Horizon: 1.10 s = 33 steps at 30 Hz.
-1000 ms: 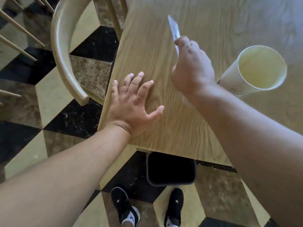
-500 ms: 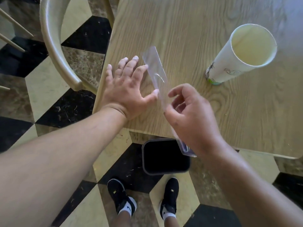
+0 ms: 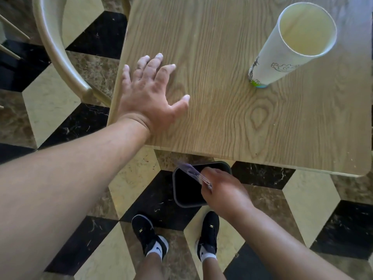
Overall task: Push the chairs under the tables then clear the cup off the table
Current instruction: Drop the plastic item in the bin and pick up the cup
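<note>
- Head view, left hand: flat on the tabletop near its left corner, fingers spread, palm down, holding nothing; it serves as my brace while I lean.
- Head view, right hand: below the tabletop edge, over the small black bin on the floor; fingers pressed together, pinching a thin clear plastic wrapper that juts up and to the left over the bin's mouth.
- Head view, paper cup: tall, white with a printed drawing, upright on the tabletop towards its far right, well apart from both hands, not yet cleared.
- Head view, wooden chair: curved backrest just beside the tabletop's left edge; whether the seat is under the table I cannot tell.
- Step in hand, my judgement: dropping the wrapper in the bin. To do it well, I bring the pinch squarely over the opening before I release, since light film may drift.
- Next, I judge: take the cup around its wall, keeping it upright.
</note>
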Tool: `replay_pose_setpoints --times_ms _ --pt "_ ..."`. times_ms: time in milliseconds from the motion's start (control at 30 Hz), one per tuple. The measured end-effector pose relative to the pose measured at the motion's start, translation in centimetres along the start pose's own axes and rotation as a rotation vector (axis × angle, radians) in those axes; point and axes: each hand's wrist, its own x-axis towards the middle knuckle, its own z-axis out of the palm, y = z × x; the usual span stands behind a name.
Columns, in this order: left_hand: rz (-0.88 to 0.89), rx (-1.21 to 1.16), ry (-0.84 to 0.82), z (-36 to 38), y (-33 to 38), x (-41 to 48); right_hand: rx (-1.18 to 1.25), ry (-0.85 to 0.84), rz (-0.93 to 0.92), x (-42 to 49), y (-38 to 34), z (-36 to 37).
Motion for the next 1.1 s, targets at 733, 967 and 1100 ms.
replay_pose_setpoints --times_ms 733,967,1100 --pt "0.014 -0.015 0.013 0.0 0.1 0.1 0.403 0.575 -0.03 3.8 -4.1 -13.3" --pt "0.012 -0.01 0.022 0.1 0.0 0.1 0.48 0.722 0.127 4.5 -2.3 -13.2" --pt "0.01 -0.012 0.015 0.1 -0.1 0.1 0.532 0.897 0.223 4.1 -0.2 -13.9"
